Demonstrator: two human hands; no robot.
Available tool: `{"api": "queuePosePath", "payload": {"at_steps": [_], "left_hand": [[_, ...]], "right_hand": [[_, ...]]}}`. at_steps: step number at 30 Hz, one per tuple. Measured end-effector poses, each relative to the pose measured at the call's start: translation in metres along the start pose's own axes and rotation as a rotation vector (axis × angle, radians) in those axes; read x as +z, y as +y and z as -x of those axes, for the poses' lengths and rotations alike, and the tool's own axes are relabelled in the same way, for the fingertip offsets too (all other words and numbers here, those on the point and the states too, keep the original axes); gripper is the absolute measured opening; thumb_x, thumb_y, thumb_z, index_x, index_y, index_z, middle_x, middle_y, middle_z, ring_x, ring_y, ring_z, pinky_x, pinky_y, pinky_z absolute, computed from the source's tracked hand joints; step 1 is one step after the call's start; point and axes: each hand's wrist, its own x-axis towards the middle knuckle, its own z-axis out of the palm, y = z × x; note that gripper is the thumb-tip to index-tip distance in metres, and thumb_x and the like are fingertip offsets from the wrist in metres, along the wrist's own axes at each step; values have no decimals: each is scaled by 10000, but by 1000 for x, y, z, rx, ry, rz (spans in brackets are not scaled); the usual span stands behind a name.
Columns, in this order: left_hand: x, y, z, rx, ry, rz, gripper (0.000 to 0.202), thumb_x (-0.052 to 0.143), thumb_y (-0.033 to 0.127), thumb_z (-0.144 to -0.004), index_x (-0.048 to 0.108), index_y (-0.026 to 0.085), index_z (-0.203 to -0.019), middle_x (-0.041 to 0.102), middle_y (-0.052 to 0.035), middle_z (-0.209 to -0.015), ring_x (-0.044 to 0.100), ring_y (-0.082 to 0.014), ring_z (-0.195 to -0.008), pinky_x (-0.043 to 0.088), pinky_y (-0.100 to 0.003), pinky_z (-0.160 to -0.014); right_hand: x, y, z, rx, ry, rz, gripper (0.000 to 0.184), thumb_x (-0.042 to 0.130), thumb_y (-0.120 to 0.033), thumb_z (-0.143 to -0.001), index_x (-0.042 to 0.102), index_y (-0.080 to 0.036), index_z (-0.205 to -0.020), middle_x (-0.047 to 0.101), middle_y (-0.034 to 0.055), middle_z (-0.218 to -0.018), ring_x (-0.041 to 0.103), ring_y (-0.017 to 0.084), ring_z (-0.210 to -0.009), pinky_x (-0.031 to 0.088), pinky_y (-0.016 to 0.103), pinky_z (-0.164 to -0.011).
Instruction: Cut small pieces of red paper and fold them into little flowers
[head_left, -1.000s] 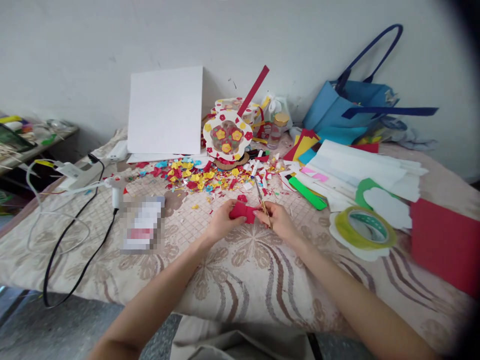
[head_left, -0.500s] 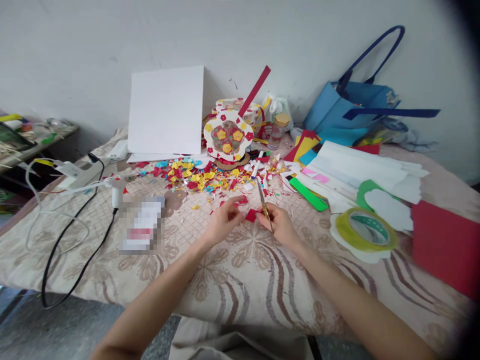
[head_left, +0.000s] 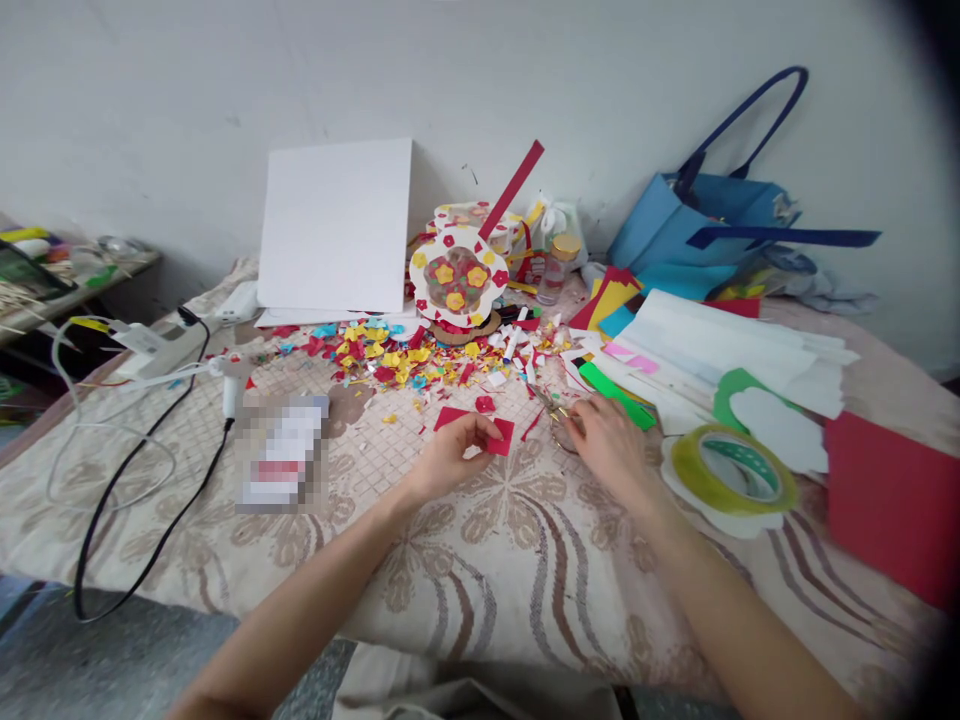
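Observation:
My left hand (head_left: pixel 453 452) pinches a small red paper square (head_left: pixel 504 437) between thumb and fingers, just above the cloth. Another red paper piece (head_left: pixel 448 415) lies behind its fingers, and a small red paper flower (head_left: pixel 485 404) is just beyond. To the right, my right hand (head_left: pixel 611 440) is low over the cloth, its fingers at the handle loops of a pair of scissors (head_left: pixel 556 410). The scissors' blades point away to the upper left, slightly apart. My right fingertips are partly hidden behind the handles.
Colourful paper scraps (head_left: pixel 397 355) spread behind my hands, before a flower-shaped paper lantern (head_left: pixel 459 275). A green strip (head_left: pixel 616 395), tape roll (head_left: pixel 686 465) and red sheet (head_left: pixel 889 500) lie right. A blue bag (head_left: pixel 660 225) stands behind; a phone (head_left: pixel 289 450) and cables lie left.
My right hand has moved right with the scissors, away from the red square, and lowered them to the cloth. The red square is now in my left hand.

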Motion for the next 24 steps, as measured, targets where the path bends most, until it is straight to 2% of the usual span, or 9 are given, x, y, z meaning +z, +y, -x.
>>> {"api": "queuePosePath", "payload": {"at_steps": [2,3,6,8,11,17,24], "left_hand": [[2,0,1,20,-9,-43,204,625,94,-682,586,145,-876,591,-43,-839,549,-125,-765,429,-253,-727],[2,0,2,29,-17,-68,207,613,87,-685,587,146,-882,594,-47,-852,551,-130,-778,429,-257,-736],[3,-2,4,45,-54,-150,220,580,67,-695,588,150,-899,604,-55,-875,555,-139,-801,430,-264,-753],[4,-1,5,52,-78,-194,223,575,65,-699,589,152,-904,607,-54,-871,555,-140,-795,433,-265,-749],[7,1,5,73,-79,-227,193,597,88,-705,591,153,-887,612,-47,-847,555,-137,-773,440,-262,-737],[10,7,6,129,-10,-326,85,640,177,-740,594,157,-809,607,-45,-796,545,-137,-736,444,-256,-703],[11,6,7,278,-90,-472,110,552,152,-807,608,172,-899,591,-80,-918,554,-172,-875,441,-292,-789]], "right_hand": [[-2,-6,1,-39,28,-262,203,470,-314,-876,623,-188,-829,618,124,-937,543,268,-918,402,331,-675],[-3,-11,2,-44,-13,-451,213,464,-336,-883,616,-194,-834,618,106,-907,551,247,-880,412,323,-666],[-2,-28,6,9,-294,-1044,265,455,-425,-890,591,-205,-837,603,42,-762,546,173,-673,413,287,-579],[2,-39,10,74,-407,-1266,249,520,-438,-855,579,-200,-810,580,9,-693,519,142,-600,401,269,-555],[9,-48,14,158,-432,-1382,208,630,-390,-781,564,-195,-754,561,-23,-628,496,117,-551,382,252,-536],[16,-53,19,289,-366,-1482,150,632,-320,-764,568,-189,-728,560,-33,-599,500,112,-549,375,244,-533],[22,-60,23,411,-339,-1584,166,654,-327,-743,557,-196,-707,560,-36,-586,490,114,-528,363,246,-519]]}}
